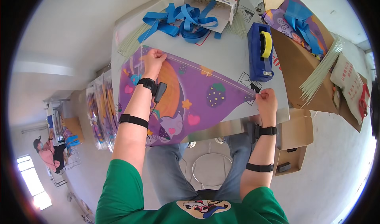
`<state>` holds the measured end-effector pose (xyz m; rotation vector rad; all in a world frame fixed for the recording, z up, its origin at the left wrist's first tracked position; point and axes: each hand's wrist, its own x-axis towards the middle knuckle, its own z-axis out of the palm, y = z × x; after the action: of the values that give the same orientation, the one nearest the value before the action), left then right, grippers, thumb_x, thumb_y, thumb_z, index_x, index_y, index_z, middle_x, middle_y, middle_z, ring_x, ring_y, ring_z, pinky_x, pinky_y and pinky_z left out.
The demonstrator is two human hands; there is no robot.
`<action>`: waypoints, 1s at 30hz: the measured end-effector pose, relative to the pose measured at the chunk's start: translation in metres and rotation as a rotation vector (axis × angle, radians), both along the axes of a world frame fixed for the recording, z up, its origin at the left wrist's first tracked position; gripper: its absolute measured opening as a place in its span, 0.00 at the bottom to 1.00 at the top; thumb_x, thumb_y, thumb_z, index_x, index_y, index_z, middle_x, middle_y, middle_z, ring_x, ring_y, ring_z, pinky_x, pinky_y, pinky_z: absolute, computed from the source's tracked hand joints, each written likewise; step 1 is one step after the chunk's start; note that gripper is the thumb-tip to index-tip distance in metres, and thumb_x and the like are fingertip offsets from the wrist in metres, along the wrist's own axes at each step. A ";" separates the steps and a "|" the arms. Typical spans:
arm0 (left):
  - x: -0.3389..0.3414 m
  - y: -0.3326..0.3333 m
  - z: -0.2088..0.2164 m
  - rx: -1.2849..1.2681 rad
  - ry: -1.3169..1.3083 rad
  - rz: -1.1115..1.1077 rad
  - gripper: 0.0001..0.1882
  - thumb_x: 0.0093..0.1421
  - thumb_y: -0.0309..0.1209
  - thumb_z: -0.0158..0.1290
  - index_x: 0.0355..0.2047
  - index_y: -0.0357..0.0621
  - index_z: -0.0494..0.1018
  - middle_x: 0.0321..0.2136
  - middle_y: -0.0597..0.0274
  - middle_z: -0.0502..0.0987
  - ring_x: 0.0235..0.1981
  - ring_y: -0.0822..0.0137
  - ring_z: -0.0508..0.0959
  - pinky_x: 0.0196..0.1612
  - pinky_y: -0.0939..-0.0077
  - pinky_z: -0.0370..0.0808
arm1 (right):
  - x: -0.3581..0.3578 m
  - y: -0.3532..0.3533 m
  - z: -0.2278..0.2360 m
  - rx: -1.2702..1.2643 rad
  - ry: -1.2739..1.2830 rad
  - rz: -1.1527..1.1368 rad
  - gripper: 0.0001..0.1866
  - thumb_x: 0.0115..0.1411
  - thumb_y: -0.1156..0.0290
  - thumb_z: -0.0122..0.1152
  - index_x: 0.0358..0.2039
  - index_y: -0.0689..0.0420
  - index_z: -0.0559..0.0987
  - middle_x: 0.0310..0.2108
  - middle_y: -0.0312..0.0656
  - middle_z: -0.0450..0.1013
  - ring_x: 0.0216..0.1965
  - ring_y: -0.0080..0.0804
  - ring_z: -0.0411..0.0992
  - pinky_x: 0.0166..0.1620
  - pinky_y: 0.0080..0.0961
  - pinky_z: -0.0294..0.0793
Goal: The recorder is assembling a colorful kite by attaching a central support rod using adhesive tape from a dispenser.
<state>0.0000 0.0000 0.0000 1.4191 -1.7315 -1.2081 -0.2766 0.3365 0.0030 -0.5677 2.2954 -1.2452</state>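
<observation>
A purple kite (pixel 198 90), printed with fruit, hearts and stars, lies spread across the light table in front of me. A thin pale rod runs along its far edge. At the kite's upper left, my left hand (pixel 153 62) is closed on that edge, fingers bent in a pinch. My right hand (pixel 266 101) pinches the pointed right corner close to the table's front edge. My left forearm lies over part of the print and hides it. Whether a rod end is between the right fingers, I cannot tell.
Blue ribbon (pixel 194 24) lies heaped by an opened carton (pixel 213 4) at the back. A blue tape dispenser (pixel 259 54) with yellow tape stands at right. Beyond it, a large cardboard box (pixel 291 52) bears thin rods (pixel 322 71). A person (pixel 49 154) sits far left.
</observation>
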 end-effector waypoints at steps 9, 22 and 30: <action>-0.001 0.003 -0.003 -0.084 -0.141 -0.036 0.14 0.54 0.26 0.59 0.40 0.36 0.71 0.31 0.60 0.78 0.31 0.74 0.76 0.34 0.83 0.70 | 0.000 0.004 -0.005 -0.037 0.018 -0.015 0.12 0.49 0.79 0.64 0.33 0.60 0.71 0.24 0.40 0.73 0.27 0.31 0.72 0.33 0.25 0.72; -0.005 0.005 0.008 0.000 -0.140 -0.034 0.18 0.53 0.28 0.59 0.42 0.33 0.68 0.36 0.55 0.77 0.39 0.67 0.75 0.44 0.77 0.70 | 0.001 -0.007 0.010 0.112 0.064 0.000 0.12 0.48 0.77 0.64 0.34 0.60 0.72 0.25 0.42 0.75 0.30 0.38 0.74 0.35 0.30 0.72; 0.003 -0.004 -0.005 -0.005 -0.073 -0.054 0.18 0.53 0.28 0.60 0.43 0.35 0.70 0.34 0.59 0.77 0.36 0.72 0.75 0.40 0.81 0.69 | 0.007 -0.012 0.017 0.171 0.103 0.009 0.13 0.48 0.77 0.64 0.34 0.59 0.72 0.26 0.43 0.75 0.31 0.40 0.74 0.35 0.31 0.72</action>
<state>0.0028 -0.0044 -0.0045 1.4382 -1.8312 -1.1934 -0.2696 0.3245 0.0197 -0.5923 2.4514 -1.0246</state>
